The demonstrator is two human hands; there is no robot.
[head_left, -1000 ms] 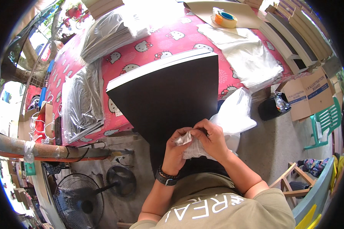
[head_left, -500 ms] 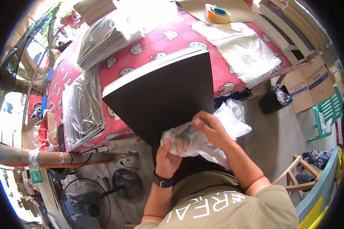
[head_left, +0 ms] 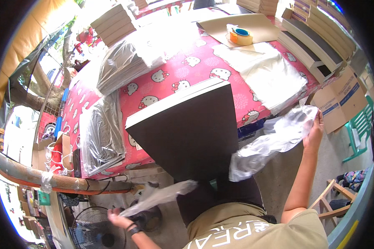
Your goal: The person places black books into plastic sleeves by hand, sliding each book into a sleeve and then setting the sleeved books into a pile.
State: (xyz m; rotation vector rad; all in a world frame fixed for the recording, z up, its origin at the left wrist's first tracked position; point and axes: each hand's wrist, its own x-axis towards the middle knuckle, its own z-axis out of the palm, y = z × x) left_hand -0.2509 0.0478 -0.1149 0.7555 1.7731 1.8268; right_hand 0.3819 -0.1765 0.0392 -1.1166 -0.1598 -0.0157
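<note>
Out to the right, my right hand [head_left: 313,130] is closed on a crumpled clear plastic bag [head_left: 274,137] that hangs back toward my lap. My left hand [head_left: 119,219], low on the left above the fan, pinches a thin strip of clear plastic [head_left: 162,197], blurred by motion. Whether the two pieces of plastic are joined I cannot tell. Between my arms a large black board stack [head_left: 187,133] with white edges rests tilted between my lap and the table edge. Neither hand touches it.
A pink patterned cloth covers the table [head_left: 158,76]. On it lie plastic-wrapped black boards [head_left: 102,135], clear plastic sleeves [head_left: 274,74] and tape rolls [head_left: 240,37] on brown card. A standing fan [head_left: 99,232], a horizontal pipe [head_left: 70,182] and a green chair [head_left: 357,133] stand around me.
My hands have gone from close together in front of the black stack to far apart, left hand down-left, right hand up-right, each carrying plastic. The view has shifted slightly.
</note>
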